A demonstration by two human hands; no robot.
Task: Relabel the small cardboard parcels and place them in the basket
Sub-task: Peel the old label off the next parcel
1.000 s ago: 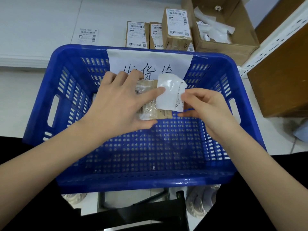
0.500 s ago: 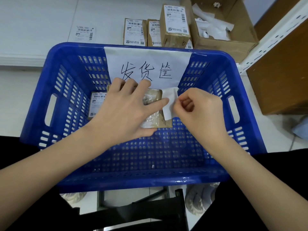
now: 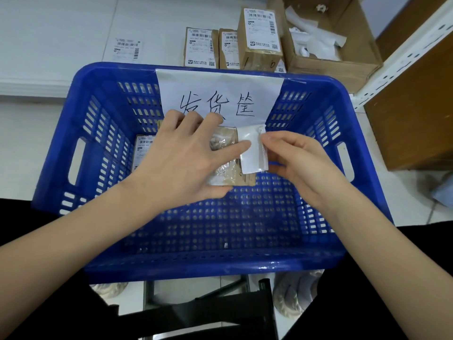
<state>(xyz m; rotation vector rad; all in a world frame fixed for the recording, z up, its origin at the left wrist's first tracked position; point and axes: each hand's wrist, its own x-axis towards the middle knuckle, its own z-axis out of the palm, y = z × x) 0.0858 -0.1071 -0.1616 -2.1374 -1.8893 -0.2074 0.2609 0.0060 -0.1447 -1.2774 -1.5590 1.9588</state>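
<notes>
**Parcel under your hands, inside the blue basket**

Blue basket: perforated plastic crate right in front of you, with a white paper sign bearing handwritten characters hung over its far wall. It holds two parcels.

Open carton: brown, beyond the basket's far right corner; crumpled white paper strips lie in it.

Your left hand: fingers spread and nearly straight, pressing flat on the parcel, index fingertip touching the label's left edge.

Your right hand: fingers curled, pinching the label's right edge between thumb and fingertips.

Waiting parcels: a cluster standing labelled behind the basket.

Small cardboard parcel: on the basket floor near the far wall, mostly covered by your left hand.

Second parcel: labelled, leaning at the basket's left wall, beside your left hand.

White label: partly lifted off the parcel's right end, between your hands.

Loose label sheet: flat on the white surface, far left.
</notes>
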